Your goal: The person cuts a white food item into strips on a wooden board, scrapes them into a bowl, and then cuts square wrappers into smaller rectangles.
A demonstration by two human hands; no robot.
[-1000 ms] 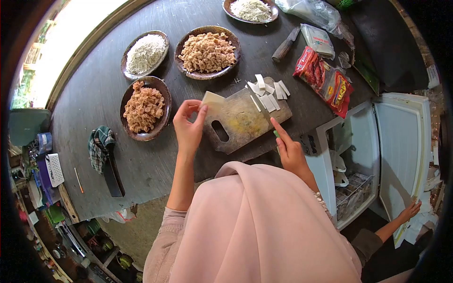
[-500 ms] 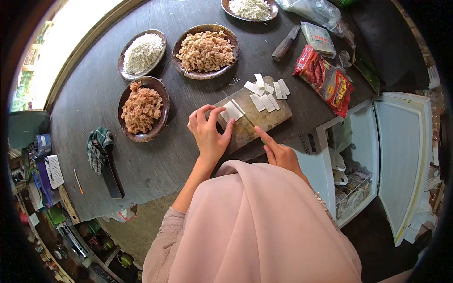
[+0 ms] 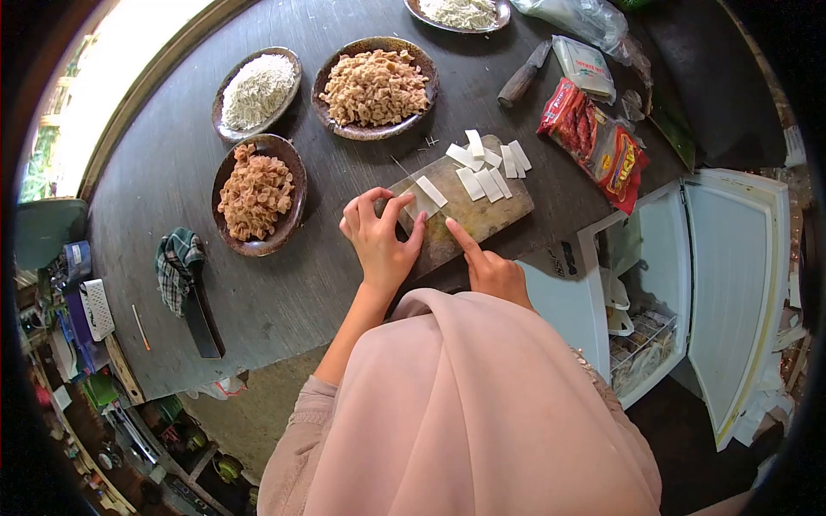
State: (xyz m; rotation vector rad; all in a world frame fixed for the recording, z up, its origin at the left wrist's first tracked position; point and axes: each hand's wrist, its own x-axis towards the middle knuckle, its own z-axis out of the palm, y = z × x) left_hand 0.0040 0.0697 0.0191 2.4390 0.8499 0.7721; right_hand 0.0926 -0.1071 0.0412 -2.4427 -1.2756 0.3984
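Observation:
My left hand has its fingers bent over a white slab on the wooden cutting board, pressing it down. My right hand grips a thin knife, index finger stretched along it; the handle is hidden in the palm. Seen nearly edge-on, the blade lies at the slab's right side. A narrow white strip rests just right of the blade. Several cut white pieces are spread over the board's far right part, some overlapping.
Bowls of brownish chopped pieces and pale shreds stand on the dark table. A red packet and another knife lie right. A checked cloth lies left. An open fridge door is at right.
My right hand and the knife have moved left, from beside the cut strip to between it and the slab. The left hand stays on the slab.

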